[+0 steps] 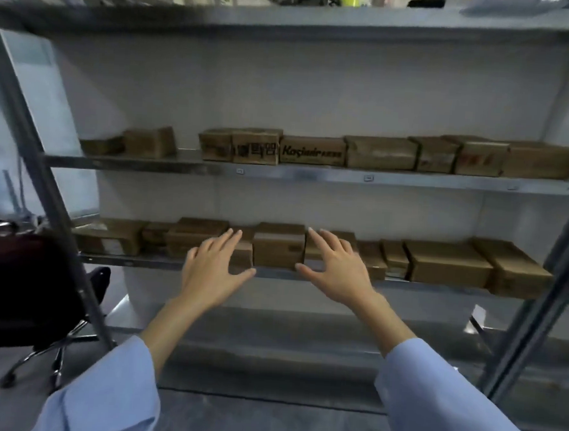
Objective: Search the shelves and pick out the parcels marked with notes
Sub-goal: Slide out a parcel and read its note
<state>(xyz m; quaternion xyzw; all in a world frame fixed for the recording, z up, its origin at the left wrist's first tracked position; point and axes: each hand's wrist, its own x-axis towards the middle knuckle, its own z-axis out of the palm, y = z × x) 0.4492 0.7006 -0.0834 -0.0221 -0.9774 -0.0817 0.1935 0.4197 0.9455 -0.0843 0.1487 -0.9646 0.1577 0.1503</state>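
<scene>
The brown parcel (278, 253) sits mid-row on the lower shelf (133, 262), right at the front lip, packed among cardboard boxes with neighbours close on both sides. The left hand (212, 264) is at its left, fingers spread wide and straight, holding nothing. The right hand (335, 268) mirrors it on the right, just as wide, thumb near the parcel's lower corner, and whether it touches cannot be told. Whether any box carries a note is too blurred to read. One level up, the upper shelf (312, 174) bears another row, a printed box (312, 151) among them, with a gap toward the left end and plenty of free height up to the top shelf (288, 19). A pale back wall (284, 92) closes the rack. The left post (45, 180) slants down beside a black office chair (22, 282), while the right post (544, 298) stands well apart. Grey floor (263, 424) lies open in front.
</scene>
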